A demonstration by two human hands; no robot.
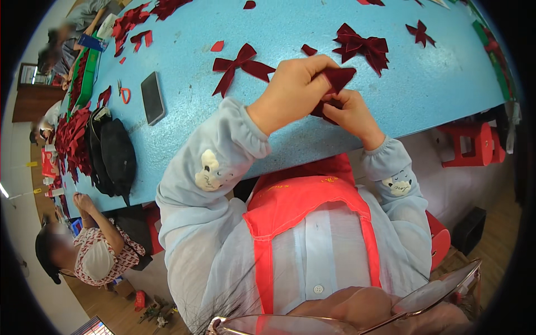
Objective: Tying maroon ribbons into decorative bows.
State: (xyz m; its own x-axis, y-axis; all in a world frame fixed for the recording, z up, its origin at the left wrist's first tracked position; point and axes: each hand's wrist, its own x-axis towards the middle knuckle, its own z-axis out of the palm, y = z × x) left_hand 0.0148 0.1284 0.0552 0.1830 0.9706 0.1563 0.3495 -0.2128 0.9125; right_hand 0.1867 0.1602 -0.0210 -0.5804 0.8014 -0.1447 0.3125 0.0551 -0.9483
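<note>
Between both hands, over the front part of the blue table, is a piece of dark red velvet ribbon. My left hand pinches it from the left, thumb and fingers closed. From below right, my right hand grips its lower part, and the fingers partly cover it. Just beyond lie a velvet bow to the left and a fuller, layered bow to the right. Small red velvet scraps are scattered near them. Light blue sleeves cover both my forearms.
Left on the table are a phone, orange-handled scissors, a black bag and a heap of red ribbon pieces. A smaller bow lies far right. A co-worker sits at left; red stools stand under the right side.
</note>
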